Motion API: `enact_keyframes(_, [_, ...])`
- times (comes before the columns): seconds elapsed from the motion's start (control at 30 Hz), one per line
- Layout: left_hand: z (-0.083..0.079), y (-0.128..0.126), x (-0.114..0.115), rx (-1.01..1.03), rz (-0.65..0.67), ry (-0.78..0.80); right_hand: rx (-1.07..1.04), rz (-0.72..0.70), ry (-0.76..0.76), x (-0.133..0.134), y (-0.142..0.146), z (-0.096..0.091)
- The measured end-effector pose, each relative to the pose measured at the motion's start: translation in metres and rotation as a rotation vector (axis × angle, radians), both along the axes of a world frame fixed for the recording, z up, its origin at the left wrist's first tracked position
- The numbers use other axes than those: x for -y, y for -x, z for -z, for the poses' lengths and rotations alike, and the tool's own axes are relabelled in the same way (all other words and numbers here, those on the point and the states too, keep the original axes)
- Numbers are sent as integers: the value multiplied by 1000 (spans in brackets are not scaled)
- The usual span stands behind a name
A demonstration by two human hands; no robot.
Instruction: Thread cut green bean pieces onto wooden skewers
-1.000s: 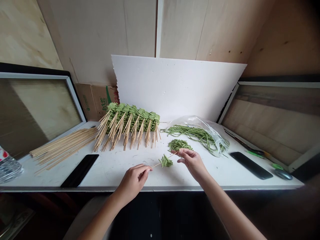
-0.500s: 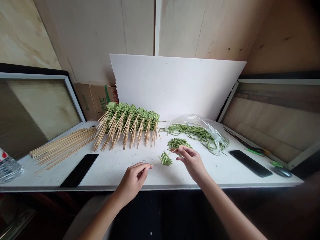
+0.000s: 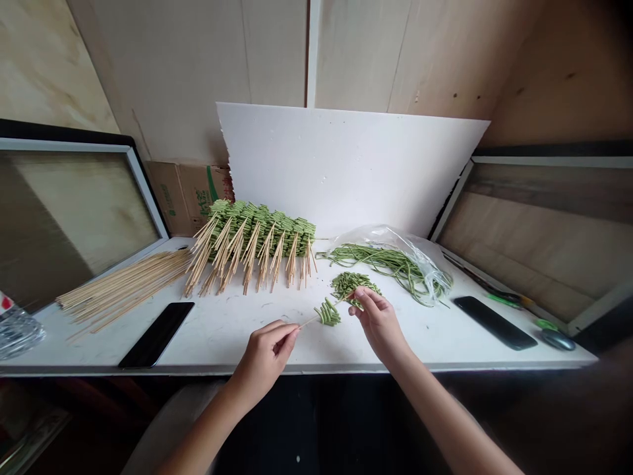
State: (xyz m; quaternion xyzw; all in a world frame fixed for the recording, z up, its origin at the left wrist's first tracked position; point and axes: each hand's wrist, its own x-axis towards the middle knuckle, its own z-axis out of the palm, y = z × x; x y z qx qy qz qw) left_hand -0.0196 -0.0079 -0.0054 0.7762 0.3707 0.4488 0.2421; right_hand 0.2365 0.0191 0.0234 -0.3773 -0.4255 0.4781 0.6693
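Note:
My left hand (image 3: pixel 267 353) pinches the blunt end of a thin bamboo skewer (image 3: pixel 309 321) that slants up to the right. Several short green bean pieces (image 3: pixel 327 312) are threaded on its middle. My right hand (image 3: pixel 378 320) is closed at the skewer's tip, its fingers pinched on a bean piece there. Just behind that hand lies a small heap of cut bean pieces (image 3: pixel 352 282) on the white table (image 3: pixel 232 336).
A stack of finished bean skewers (image 3: pixel 257 241) lies behind, loose bamboo sticks (image 3: pixel 123 284) to the left. A plastic bag of long beans (image 3: pixel 395 264) sits to the right. Black phones (image 3: pixel 158 333) (image 3: pixel 494 321), a mouse (image 3: pixel 558 339), a bottle (image 3: pixel 14 330), a white board (image 3: pixel 346 165).
My right hand has slid slightly left and closed at the skewer's tip; the view has shifted a little. The left hand has barely moved.

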Motion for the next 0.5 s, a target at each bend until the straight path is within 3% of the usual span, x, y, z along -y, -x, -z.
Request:
enact_keyframes(0.27, [6, -3, 1, 24, 25, -29, 174, 103, -38, 4, 5, 8])
enact_keyframes(0.5, [2, -8, 5, 41, 15, 9, 165, -33, -59, 14, 28, 21])
